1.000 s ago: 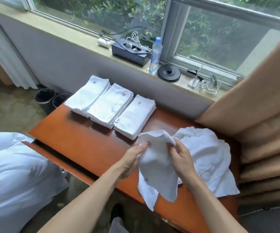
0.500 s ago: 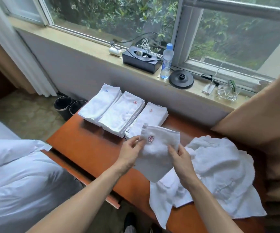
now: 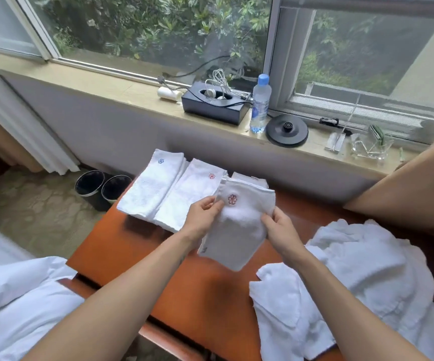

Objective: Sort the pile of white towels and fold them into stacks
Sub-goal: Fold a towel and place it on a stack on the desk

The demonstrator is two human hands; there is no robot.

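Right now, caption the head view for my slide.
Left hand and right hand hold a folded towel over the desk.

towel (image 3: pixel 239 225) now folded, lifted off pile (image 3: pixel 354 277) (toward stacks (image 3: pixel 179 194))

A folded towel (image 3: pixel 239 225) w/ red emblem is being held above the table (image 3: pixel 137 246) by both hands, left hand (image 3: pixel 202 217) & right hand (image 3: pixel 279 231) pinching its sides; folded stacks (image 3: pixel 169 194) are lying far left, loose pile (image 3: pixel 354 282) near right.
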